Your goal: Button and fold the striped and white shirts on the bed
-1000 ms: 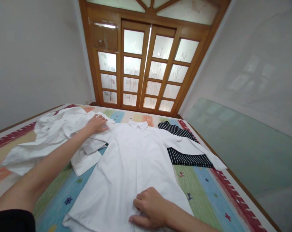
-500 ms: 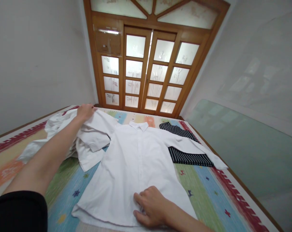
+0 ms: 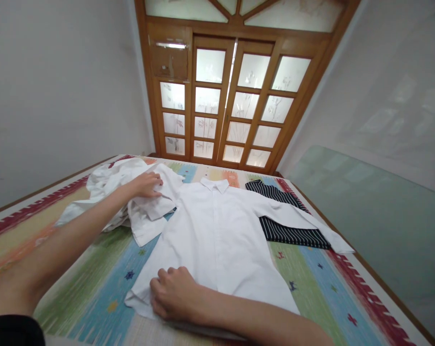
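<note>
A white button-front shirt lies spread out with its collar at the far end. Its sleeve on the right stretches outward. On the left, my left hand is at the other sleeve, fingers bent and closed on the cloth beside the white clothes pile. My right hand is curled at the shirt's lower left, near the hem, with its fingers closed on the fabric. The right forearm crosses over the bottom of the shirt and hides part of the hem.
Black-and-white striped folded clothing lies partly under the right sleeve. Everything rests on a colourful patterned bed cover. A pale green headboard-like panel stands along the right wall. Wooden doors with glass panes are at the back.
My left hand has moved right and nearer along the sleeve, towards the shirt's shoulder. My right hand has gone left from the middle of the shirt front to its lower left. The view has shifted slightly.
</note>
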`<state>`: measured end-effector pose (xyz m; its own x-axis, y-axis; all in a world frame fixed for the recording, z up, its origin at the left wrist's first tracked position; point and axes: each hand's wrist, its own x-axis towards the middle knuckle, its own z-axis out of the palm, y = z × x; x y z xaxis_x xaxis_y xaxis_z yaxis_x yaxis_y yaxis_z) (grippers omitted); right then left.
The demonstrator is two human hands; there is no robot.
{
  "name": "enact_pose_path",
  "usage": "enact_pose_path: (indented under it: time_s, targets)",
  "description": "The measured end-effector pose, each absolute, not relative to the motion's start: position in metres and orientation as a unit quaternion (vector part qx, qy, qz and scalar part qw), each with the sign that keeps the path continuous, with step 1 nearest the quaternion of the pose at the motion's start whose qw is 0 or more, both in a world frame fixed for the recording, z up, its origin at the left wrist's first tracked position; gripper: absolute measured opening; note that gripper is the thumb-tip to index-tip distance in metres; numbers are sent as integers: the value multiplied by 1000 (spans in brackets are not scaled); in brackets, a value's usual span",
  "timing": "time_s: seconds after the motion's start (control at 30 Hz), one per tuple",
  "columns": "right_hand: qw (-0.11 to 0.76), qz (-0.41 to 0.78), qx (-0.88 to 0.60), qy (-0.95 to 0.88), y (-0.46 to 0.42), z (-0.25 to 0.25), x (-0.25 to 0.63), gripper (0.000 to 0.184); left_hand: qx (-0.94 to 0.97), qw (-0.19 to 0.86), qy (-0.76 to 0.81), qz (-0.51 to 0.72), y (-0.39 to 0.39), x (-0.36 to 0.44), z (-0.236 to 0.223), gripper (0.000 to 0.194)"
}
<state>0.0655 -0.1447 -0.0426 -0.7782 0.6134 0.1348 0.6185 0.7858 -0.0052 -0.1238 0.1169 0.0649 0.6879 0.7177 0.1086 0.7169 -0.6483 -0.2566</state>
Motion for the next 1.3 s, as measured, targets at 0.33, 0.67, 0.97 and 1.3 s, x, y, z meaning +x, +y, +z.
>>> enact_pose_path:
  time_s: [0.33, 0.67, 0.97, 1.3]
  targets:
    - [89, -40, -341, -935, -139, -58, 39, 28, -880, 238, -399, -100, 97, -132, 50, 22]
    - [145, -108, -243, -953, -153, -51, 27, 13, -831, 248, -482, -124, 84, -130, 45, 28]
    - [167, -110, -166, -966, -168, -59, 26, 16, -771, 206, -588, -132, 97, -127, 39, 30]
    - [129, -40, -152, -979, -175, -36, 61, 21, -817, 134, -513, -225, 39, -88, 3, 22]
